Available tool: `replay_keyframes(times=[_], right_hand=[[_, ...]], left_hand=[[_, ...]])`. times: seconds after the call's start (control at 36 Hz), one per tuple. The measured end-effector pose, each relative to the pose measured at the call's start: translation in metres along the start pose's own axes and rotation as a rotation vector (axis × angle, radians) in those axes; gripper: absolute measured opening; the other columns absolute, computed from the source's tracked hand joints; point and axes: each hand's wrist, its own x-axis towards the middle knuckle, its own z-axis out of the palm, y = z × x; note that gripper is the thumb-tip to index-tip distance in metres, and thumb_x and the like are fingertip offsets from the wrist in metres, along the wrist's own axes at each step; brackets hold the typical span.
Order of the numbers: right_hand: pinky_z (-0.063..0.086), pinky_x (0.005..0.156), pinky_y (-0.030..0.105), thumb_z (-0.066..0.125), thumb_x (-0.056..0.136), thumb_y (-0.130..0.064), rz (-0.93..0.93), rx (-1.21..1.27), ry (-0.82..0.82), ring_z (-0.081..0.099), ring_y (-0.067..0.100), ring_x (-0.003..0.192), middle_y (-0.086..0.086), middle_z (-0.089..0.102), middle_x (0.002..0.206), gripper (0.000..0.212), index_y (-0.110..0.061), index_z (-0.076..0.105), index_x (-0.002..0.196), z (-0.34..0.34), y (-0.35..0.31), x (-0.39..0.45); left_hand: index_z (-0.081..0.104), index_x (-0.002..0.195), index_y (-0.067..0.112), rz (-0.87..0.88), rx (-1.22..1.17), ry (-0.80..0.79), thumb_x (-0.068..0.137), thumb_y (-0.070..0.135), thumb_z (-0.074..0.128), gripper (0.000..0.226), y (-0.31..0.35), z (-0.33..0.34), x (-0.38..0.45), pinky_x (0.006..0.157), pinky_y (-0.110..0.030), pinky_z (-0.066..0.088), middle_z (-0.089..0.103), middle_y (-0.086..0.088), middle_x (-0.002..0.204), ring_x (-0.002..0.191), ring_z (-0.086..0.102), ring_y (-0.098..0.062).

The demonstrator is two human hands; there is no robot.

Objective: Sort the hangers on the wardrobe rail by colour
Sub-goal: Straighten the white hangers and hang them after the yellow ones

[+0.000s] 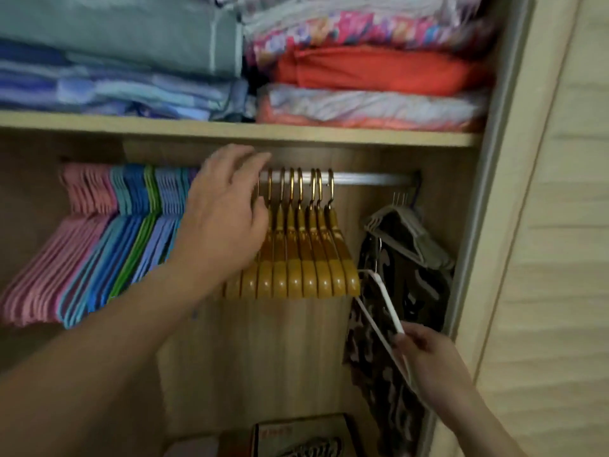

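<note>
Head view shows you the wardrobe rail (369, 179) running under the shelf (230, 128), with hangers grouped along it. At the far left hang the pink hangers (56, 255); just beside them are the blue hangers (112, 245), with a single green hanger (138, 245) among them, then lighter lilac-blue hangers (161, 239). To the right, the wooden hangers (296, 258) hang by brass-coloured hooks, packed close together. Near the rail's right end, grey hangers (408, 232) carry a dark patterned garment (385, 341) that drops well below the rest.

Your left hand (224, 219) is raised in front of the rail between the lilac-blue and wooden groups, fingers spread and loosely extended, gripping nothing; its fingertips reach the nearest wooden hanger's hook, though contact is blurred. Your right hand (428, 357) sits lower right, off the rail, fingers curled round one end of a white hanger (382, 305), whose other end rises toward the last wooden hanger.

Folded bedding (131, 61) is stacked on the shelf above, and a box (296, 433) lies on the wardrobe floor.
</note>
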Motion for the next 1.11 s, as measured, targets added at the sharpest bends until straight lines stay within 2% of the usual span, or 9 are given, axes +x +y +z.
replay_keyframes(times=[0.11,0.19,0.36,0.44,0.56,0.67,0.72,0.92,1.11], right_hand=[[0.054,0.066,0.034,0.055,0.102,-0.026,-0.035,-0.001,0.03,0.069,0.019,0.075,-0.002,0.072,0.077,0.02,-0.026,0.074,0.096,-0.01,-0.045,0.037],[0.055,0.065,0.036,0.054,0.103,-0.026,-0.072,0.017,0.048,0.07,0.024,0.075,0.002,0.072,0.081,0.019,-0.021,0.072,0.102,-0.014,-0.074,0.065],[0.051,0.06,0.033,0.049,0.105,-0.021,-0.07,0.033,0.026,0.067,0.023,0.077,0.006,0.069,0.089,0.024,-0.012,0.07,0.107,-0.008,-0.111,0.111],[0.056,0.075,0.037,0.048,0.104,-0.018,-0.048,0.035,0.032,0.067,0.026,0.093,0.01,0.07,0.105,0.025,-0.011,0.068,0.117,0.001,-0.121,0.131],[0.055,0.071,0.035,0.052,0.103,-0.016,-0.025,-0.001,-0.001,0.067,0.024,0.087,0.008,0.069,0.096,0.015,-0.015,0.066,0.098,0.015,-0.124,0.145],[0.059,0.073,0.038,0.053,0.1,-0.019,-0.031,-0.024,-0.007,0.069,0.026,0.088,0.01,0.07,0.099,0.021,-0.008,0.068,0.112,0.026,-0.119,0.152],[0.057,0.068,0.035,0.053,0.101,-0.021,-0.045,-0.046,-0.011,0.068,0.025,0.086,0.01,0.07,0.098,0.022,-0.009,0.067,0.113,0.029,-0.122,0.15],[0.06,0.076,0.037,0.051,0.103,-0.026,-0.068,-0.087,-0.03,0.068,0.021,0.086,0.006,0.068,0.098,0.024,-0.012,0.066,0.116,0.029,-0.125,0.144],[0.042,0.057,0.029,0.041,0.107,-0.029,-0.268,-0.337,0.068,0.059,0.015,0.072,0.003,0.062,0.082,0.033,-0.015,0.061,0.085,0.009,-0.12,0.137]], left_hand=[[0.028,0.159,0.015,0.121,0.336,-0.06,0.086,0.017,0.064,0.082,-0.023,0.001,0.047,0.127,-0.056,0.014,0.029,-0.021,0.161,0.152,0.02,-0.041],[0.018,0.162,0.019,0.124,0.453,-0.095,0.082,0.024,0.064,0.093,-0.026,0.003,0.056,0.127,-0.055,0.011,0.036,-0.019,0.156,0.149,0.025,-0.04],[0.024,0.159,0.019,0.12,0.477,-0.081,0.078,0.031,0.064,0.092,-0.023,0.006,0.053,0.125,-0.055,0.014,0.04,-0.018,0.144,0.139,0.035,-0.04],[0.022,0.16,0.02,0.126,0.476,-0.092,0.075,0.034,0.065,0.096,-0.025,0.005,0.053,0.125,-0.054,0.014,0.039,-0.017,0.144,0.14,0.034,-0.039],[0.019,0.161,0.021,0.135,0.476,-0.094,0.074,0.036,0.066,0.1,-0.025,0.006,0.054,0.125,-0.055,0.013,0.038,-0.018,0.146,0.142,0.032,-0.04],[0.018,0.161,0.021,0.133,0.486,-0.096,0.074,0.038,0.066,0.101,-0.025,0.007,0.054,0.125,-0.056,0.013,0.038,-0.019,0.147,0.142,0.031,-0.041],[0.017,0.161,0.021,0.129,0.481,-0.095,0.075,0.037,0.067,0.101,-0.025,0.006,0.054,0.125,-0.056,0.013,0.038,-0.019,0.147,0.143,0.031,-0.041],[0.019,0.16,0.021,0.125,0.492,-0.091,0.075,0.037,0.068,0.099,-0.024,0.007,0.054,0.125,-0.056,0.013,0.037,-0.019,0.147,0.143,0.03,-0.041],[0.019,0.16,0.021,0.117,0.488,-0.09,0.076,0.034,0.069,0.099,-0.022,0.006,0.054,0.125,-0.056,0.012,0.037,-0.02,0.148,0.143,0.03,-0.041]])
